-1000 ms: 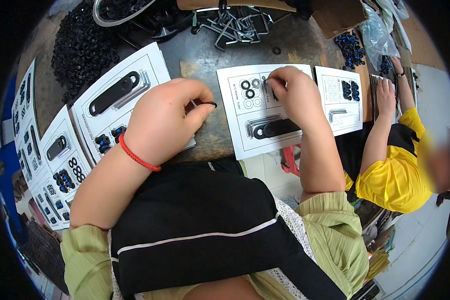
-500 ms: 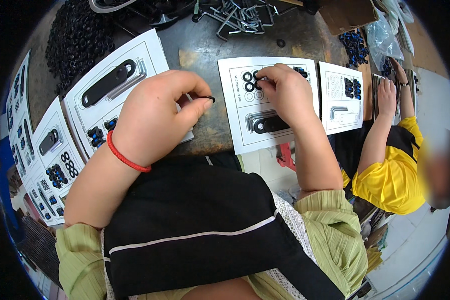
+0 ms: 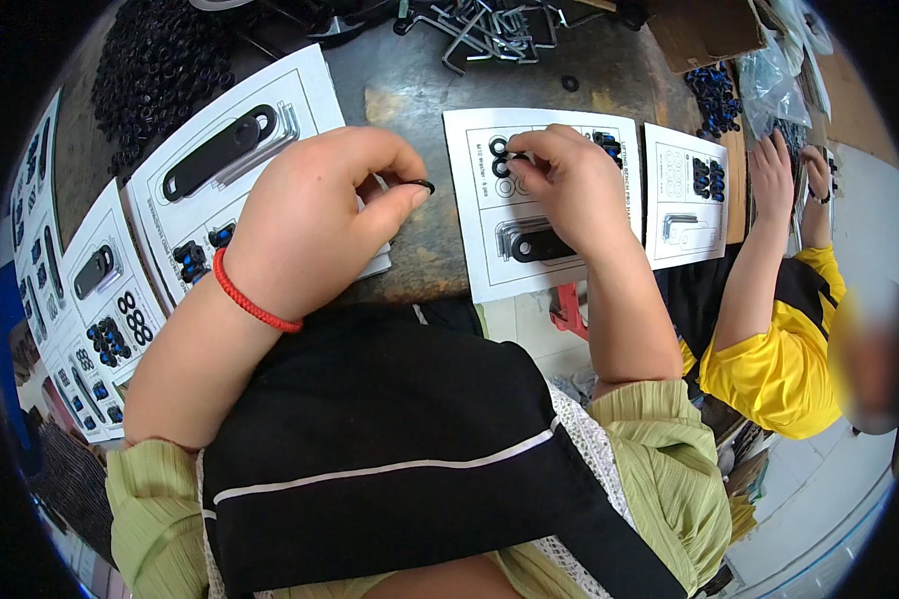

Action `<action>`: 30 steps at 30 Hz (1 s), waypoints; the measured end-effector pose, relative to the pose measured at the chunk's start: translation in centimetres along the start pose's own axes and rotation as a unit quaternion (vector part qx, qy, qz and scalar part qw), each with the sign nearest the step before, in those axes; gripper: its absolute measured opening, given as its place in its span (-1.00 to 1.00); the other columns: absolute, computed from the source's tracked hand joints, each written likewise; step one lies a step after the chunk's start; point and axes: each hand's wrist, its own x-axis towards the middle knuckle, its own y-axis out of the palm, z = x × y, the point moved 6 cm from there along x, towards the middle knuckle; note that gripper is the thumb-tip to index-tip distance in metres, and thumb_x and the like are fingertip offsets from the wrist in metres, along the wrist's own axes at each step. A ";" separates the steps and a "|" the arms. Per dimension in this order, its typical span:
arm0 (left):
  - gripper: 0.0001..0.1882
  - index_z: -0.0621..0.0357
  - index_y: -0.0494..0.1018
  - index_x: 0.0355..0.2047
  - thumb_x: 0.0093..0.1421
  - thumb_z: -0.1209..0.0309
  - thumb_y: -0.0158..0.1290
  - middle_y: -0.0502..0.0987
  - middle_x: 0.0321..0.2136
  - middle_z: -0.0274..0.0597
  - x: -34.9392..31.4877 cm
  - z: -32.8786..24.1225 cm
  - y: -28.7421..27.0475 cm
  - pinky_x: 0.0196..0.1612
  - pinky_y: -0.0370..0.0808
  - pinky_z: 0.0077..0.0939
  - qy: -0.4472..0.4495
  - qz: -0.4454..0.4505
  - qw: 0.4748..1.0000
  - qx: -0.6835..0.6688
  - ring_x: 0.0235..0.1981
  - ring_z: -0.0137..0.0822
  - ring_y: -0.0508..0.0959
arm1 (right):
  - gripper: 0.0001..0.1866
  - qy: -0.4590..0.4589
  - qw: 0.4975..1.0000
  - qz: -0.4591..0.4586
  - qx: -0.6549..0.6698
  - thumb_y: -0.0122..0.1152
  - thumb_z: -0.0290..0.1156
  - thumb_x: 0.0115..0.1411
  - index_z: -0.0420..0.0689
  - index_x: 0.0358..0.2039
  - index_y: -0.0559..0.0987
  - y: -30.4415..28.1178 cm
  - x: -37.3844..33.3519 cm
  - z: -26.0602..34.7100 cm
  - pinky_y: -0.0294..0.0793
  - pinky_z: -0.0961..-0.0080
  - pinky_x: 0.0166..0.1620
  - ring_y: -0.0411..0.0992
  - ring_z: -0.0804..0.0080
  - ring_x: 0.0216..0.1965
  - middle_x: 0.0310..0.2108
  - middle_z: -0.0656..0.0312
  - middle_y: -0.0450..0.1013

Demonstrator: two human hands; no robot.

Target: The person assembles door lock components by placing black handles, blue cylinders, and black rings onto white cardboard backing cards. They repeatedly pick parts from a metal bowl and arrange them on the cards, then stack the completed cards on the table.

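Worn, dark workbench (image 3: 425, 265) above pale tiled floor (image 3: 819, 499).

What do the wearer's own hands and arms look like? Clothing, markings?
Left hand and right hand ungloved. Red braided bracelet on the left wrist; right wrist unadorned. Light green, crinkled sleeves end near the elbows, forearms uncovered.

Ring (image 3: 427, 186) blk; cards (image 3: 487, 218) wht w/ blk print; bracelet (image 3: 242, 302) red; apron (image 3: 370, 399) blk, wht-striped; sleeves (image 3: 659, 479) lt grn.
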 end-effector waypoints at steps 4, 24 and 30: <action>-0.88 0.24 0.53 -0.35 0.13 0.45 0.15 0.55 -0.48 -0.26 0.0 0.2 0.2 -0.43 0.42 -0.61 -0.004 0.001 1.000 0.001 -0.51 -0.47 0.49 | -0.83 -0.016 1.000 0.007 -0.020 0.34 -0.46 0.02 -0.07 -0.31 0.64 0.8 0.1 0.0 0.43 0.41 -0.35 0.45 0.27 -0.46 -0.46 0.21 0.46; -0.84 0.21 0.59 -0.30 0.08 0.45 0.18 0.63 -0.43 -0.09 4.7 -1.5 5.3 -0.31 0.53 -0.49 0.008 0.001 1.000 -0.023 -0.42 -0.29 0.61 | -0.94 0.103 0.918 -0.005 0.384 0.22 -0.55 0.09 -0.20 -0.38 0.58 -2.9 -3.0 -0.3 0.33 0.67 -0.42 0.37 0.60 -0.52 -0.51 0.31 0.45; -0.90 0.07 0.57 -0.46 0.09 0.37 0.09 0.53 -0.38 -0.17 5.0 -0.1 10.2 -0.26 0.52 -0.23 0.026 0.090 0.966 0.243 -0.28 -0.12 0.57 | -0.87 0.045 0.995 0.066 -0.056 0.21 -0.43 0.06 -0.13 -0.34 0.58 -1.3 -3.3 -0.9 0.42 0.38 -0.43 0.48 0.23 -0.53 -0.58 0.10 0.47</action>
